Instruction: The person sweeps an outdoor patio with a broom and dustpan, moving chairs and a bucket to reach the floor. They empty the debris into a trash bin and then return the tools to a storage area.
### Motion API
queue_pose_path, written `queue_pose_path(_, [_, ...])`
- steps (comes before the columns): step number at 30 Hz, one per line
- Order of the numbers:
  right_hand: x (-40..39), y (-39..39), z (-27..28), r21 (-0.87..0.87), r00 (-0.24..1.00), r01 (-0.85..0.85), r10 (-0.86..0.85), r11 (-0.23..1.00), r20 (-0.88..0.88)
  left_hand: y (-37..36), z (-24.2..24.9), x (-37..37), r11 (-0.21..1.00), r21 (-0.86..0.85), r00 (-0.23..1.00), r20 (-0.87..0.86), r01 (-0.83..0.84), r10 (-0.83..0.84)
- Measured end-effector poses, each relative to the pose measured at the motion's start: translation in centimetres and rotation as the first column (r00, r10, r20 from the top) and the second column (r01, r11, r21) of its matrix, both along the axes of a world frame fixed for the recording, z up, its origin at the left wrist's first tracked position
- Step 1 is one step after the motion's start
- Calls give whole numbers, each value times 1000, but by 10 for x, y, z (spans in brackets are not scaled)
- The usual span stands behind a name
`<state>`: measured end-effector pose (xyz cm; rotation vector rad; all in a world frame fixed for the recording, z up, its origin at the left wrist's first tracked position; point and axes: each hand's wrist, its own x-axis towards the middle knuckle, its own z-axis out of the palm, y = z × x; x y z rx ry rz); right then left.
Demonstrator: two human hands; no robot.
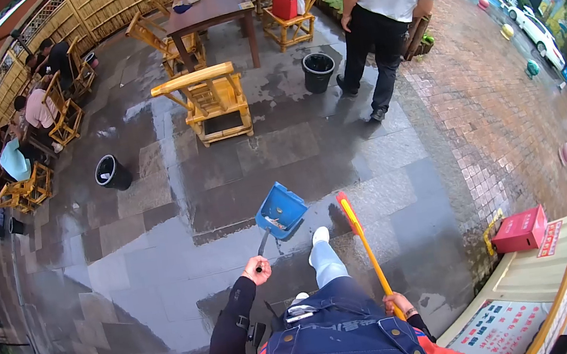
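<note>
My left hand is wrapped round the dark handle of a blue dustpan, held out in front of me over the paving. Some pale scraps of litter lie in its pan. On the other side, my right hand grips the yellow handle of a broom. The broom's orange head and dark bristles point ahead, right of the dustpan. Between the two tools my foot in a white shoe is stepping forward. A dark blue apron covers my front.
A bamboo chair and a dark table stand ahead. Black bins are at the left and ahead right. A person in a white shirt stands near that bin. Seated people are far left. A red box is at right.
</note>
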<state>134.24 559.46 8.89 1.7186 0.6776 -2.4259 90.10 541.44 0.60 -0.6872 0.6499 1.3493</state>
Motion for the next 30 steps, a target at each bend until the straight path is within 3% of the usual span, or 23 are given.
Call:
queue_pose_path(8, [-186, 195, -20, -41, 977, -3, -6, 999, -212, 151, 16, -116, 1000, 12, 1000, -21, -14, 14])
queue_pose_path(13, [-316, 319, 3, -80, 978, -83, 65, 993, -197, 251, 23, -181, 993, 39, 986, 122, -116, 110])
queue_pose_path(20, [-490, 476, 29, 86, 916, -321, 332, 943, -226, 377, 6, -276, 988, 67, 981, 145, -141, 130])
queue_pose_path(22, [-535, 511, 28, 109, 899, -360, 376, 926, -226, 415, 3, -307, 991, 38, 991, 44, -128, 127])
queue_pose_path(24, [-585, 548, 30, 217, 853, -447, 486, 868, -189, 450, -20, -343, 979, 113, 980, 117, -171, 158])
queue_pose_path(26, [-638, 582, 29, 274, 811, -536, 577, 798, -96, 492, -39, -380, 990, 48, 981, 151, -131, 122])
queue_pose_path(28, [-675, 606, 33, 404, 750, -608, 661, 683, 11, 524, -54, -409, 985, 92, 982, 128, -149, 136])
queue_pose_path(30, [-719, 637, 38, 410, 707, -647, 707, 643, 9, 554, -48, -435, 990, 61, 989, 84, -130, 125])
